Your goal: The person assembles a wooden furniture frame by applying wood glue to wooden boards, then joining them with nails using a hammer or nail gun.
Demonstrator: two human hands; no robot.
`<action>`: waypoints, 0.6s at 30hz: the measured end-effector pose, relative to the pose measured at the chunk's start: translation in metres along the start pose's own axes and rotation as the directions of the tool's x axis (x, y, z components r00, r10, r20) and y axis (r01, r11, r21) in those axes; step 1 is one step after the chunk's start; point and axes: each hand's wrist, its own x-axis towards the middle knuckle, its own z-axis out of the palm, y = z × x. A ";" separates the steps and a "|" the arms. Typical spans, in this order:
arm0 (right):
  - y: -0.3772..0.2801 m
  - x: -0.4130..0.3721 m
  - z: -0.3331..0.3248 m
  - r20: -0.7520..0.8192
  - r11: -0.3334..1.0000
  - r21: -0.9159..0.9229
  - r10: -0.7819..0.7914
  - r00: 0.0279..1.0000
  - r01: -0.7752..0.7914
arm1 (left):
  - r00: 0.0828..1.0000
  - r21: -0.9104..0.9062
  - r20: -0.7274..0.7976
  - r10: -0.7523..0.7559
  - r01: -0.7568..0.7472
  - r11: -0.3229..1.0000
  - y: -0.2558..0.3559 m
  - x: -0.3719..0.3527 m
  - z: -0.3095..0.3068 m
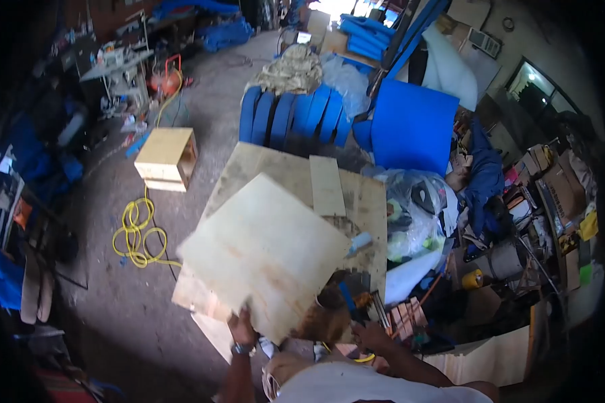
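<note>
My left hand grips the near edge of a large pale plywood square, which is lifted and tilted above a plywood work table. A watch sits on that wrist. My right hand rests low at the table's near right corner, close to a cluster of tools with blue and orange parts; whether it holds one is unclear. A narrow plywood strip lies flat on the table beyond the square.
A coiled yellow hose lies on the concrete floor at left, near a small wooden box. Blue foam pads and a blue panel stand behind the table. Cluttered shelves and plastic bags fill the right side.
</note>
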 end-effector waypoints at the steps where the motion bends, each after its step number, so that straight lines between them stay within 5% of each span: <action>1: -0.006 0.010 -0.004 0.036 0.995 -0.078 -0.057 0.998 0.060 | 0.984 -0.098 -0.126 -0.123 0.111 0.989 0.001 -0.017 0.014; 3: -0.038 0.043 -0.017 0.044 0.967 -0.169 -0.188 0.981 0.192 | 0.888 -0.215 -0.277 -0.366 0.314 0.925 -0.004 -0.040 0.049; 5: -0.074 0.087 -0.037 0.099 0.866 -0.372 -0.321 0.942 0.334 | 0.837 -0.218 -0.405 -0.368 0.303 0.928 -0.021 -0.045 0.100; 6: -0.094 0.101 -0.044 0.020 0.928 -0.243 -0.286 0.958 0.282 | 0.850 -0.219 -0.343 -0.399 0.341 0.914 0.006 -0.039 0.124; 7: -0.114 0.115 -0.051 -0.059 0.965 -0.102 -0.249 0.967 0.242 | 0.885 -0.210 -0.358 -0.296 0.232 0.950 -0.020 -0.023 0.145; 8: -0.092 0.161 -0.063 -0.095 0.879 -0.223 -0.451 0.888 0.422 | 0.910 -0.200 -0.370 -0.189 0.120 0.972 -0.042 -0.007 0.167; 9: -0.105 0.137 -0.072 -0.144 0.811 -0.303 -0.559 0.817 0.501 | 0.972 -0.240 -0.132 -0.195 0.160 0.958 -0.059 0.006 0.172; 10: -0.099 0.132 -0.084 -0.155 0.832 -0.323 -0.517 0.842 0.451 | 0.914 0.126 0.100 -0.393 0.381 0.916 -0.020 0.011 0.175; 11: -0.080 0.122 -0.095 -0.124 0.856 -0.177 -0.509 0.852 0.486 | 0.875 0.557 0.452 0.172 -0.427 0.712 -0.058 0.011 0.175; 12: -0.061 0.112 -0.106 -0.093 0.865 -0.023 -0.500 0.861 0.501 | 0.875 0.641 0.372 -0.308 -0.003 0.768 -0.013 -0.004 0.182; 13: -0.042 0.101 -0.117 -0.062 0.859 0.129 -0.491 0.869 0.495 | 0.800 0.592 0.600 -0.006 -0.439 0.676 -0.036 -0.021 0.176; 14: -0.040 0.055 -0.113 -0.153 0.812 0.148 -0.545 0.824 0.564 | 0.848 0.411 0.499 -0.176 -0.052 0.910 -0.024 -0.042 0.170; 15: 0.003 0.066 -0.123 -0.108 0.810 0.201 -0.541 0.834 0.551 | 0.700 0.223 0.415 -0.581 0.540 0.811 0.003 -0.071 0.165; 16: 0.018 0.045 -0.128 -0.122 0.793 -0.042 -0.608 0.785 0.608 | 0.637 0.157 0.389 -0.665 0.665 0.730 0.021 -0.097 0.158; 18: 0.088 0.044 -0.126 -0.144 0.891 0.019 -0.447 0.883 0.454 | 0.664 0.151 0.401 -0.630 0.631 0.761 -0.001 -0.149 0.133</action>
